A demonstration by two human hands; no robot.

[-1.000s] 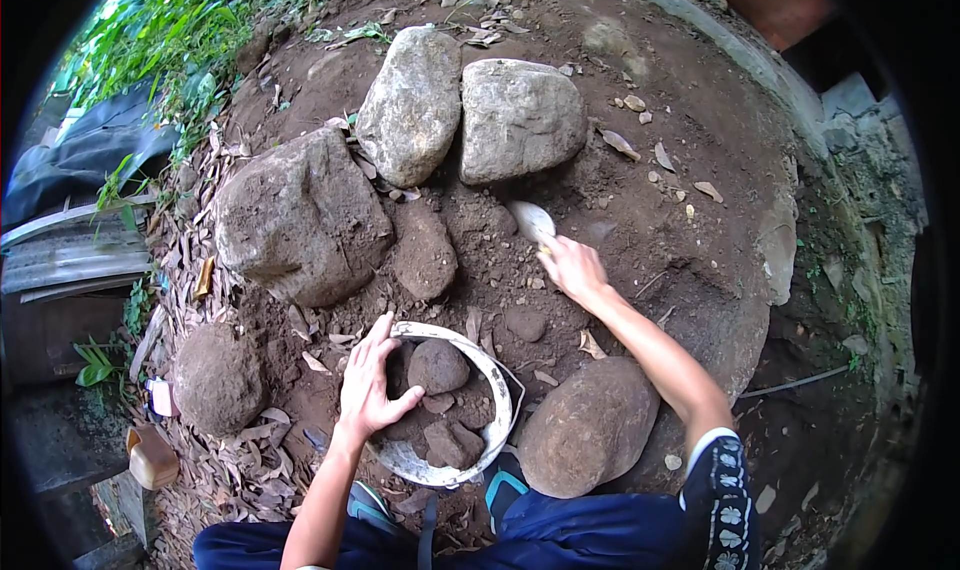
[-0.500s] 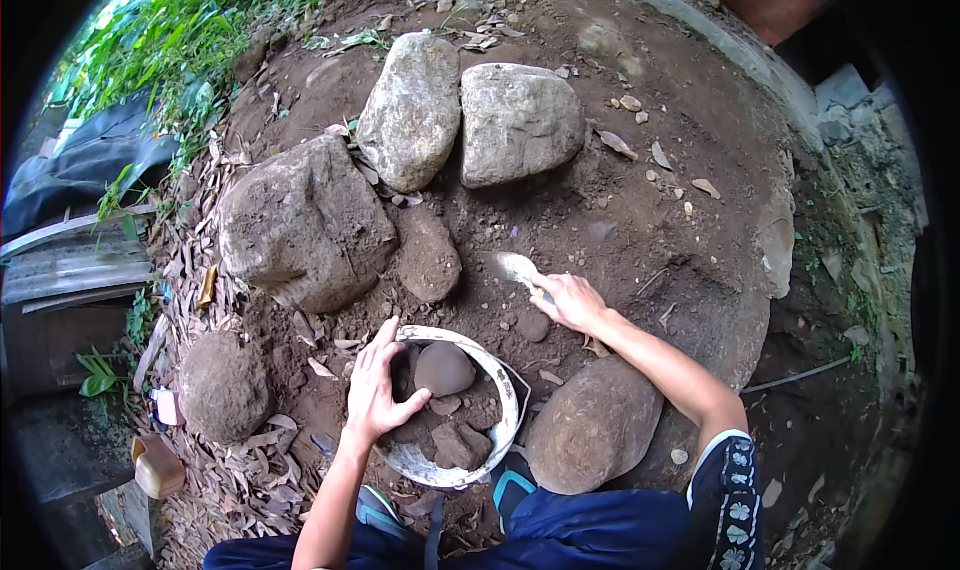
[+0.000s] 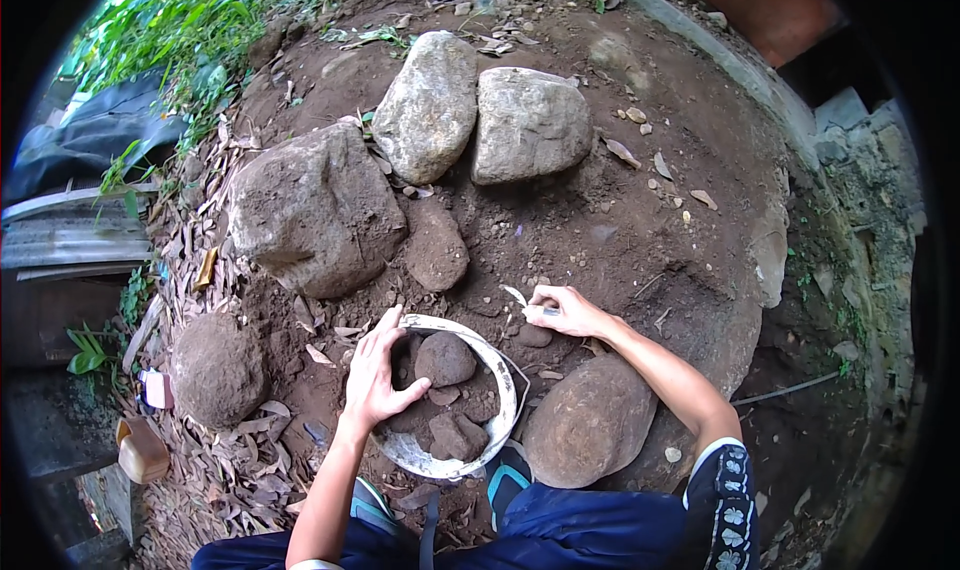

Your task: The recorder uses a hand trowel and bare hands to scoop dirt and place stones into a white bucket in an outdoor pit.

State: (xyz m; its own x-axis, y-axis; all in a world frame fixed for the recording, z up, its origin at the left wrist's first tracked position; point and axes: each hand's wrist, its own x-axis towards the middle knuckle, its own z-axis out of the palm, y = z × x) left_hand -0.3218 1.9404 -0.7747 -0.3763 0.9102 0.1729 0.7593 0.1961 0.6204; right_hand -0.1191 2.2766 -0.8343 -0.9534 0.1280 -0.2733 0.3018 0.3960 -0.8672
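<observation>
My left hand (image 3: 378, 375) grips the left rim of a round white bucket (image 3: 503, 425), thumb over the inside and fingers stretched along the outer edge. The bucket holds loose brown soil, a rounded stone (image 3: 446, 358) and a broken clod (image 3: 458, 437). My right hand (image 3: 562, 311) is closed round the handle of a small trowel (image 3: 514, 295). Its pale blade shows nearly edge-on and points left, just above the dug soil. A small brown stone (image 3: 534, 336) lies just below that hand.
Beyond the bucket stand large rocks (image 3: 430, 110), with a smaller flat one (image 3: 437, 248) nearer. A big rounded rock (image 3: 590, 422) sits right of the bucket, another (image 3: 218, 370) at left. Dry leaves (image 3: 240, 460) cover the left ground; a concrete wall (image 3: 880, 170) runs along the right.
My right hand has turned the trowel from showing its broad blade to nearly edge-on, a little lower and closer to the bucket. My left hand stays on the rim.
</observation>
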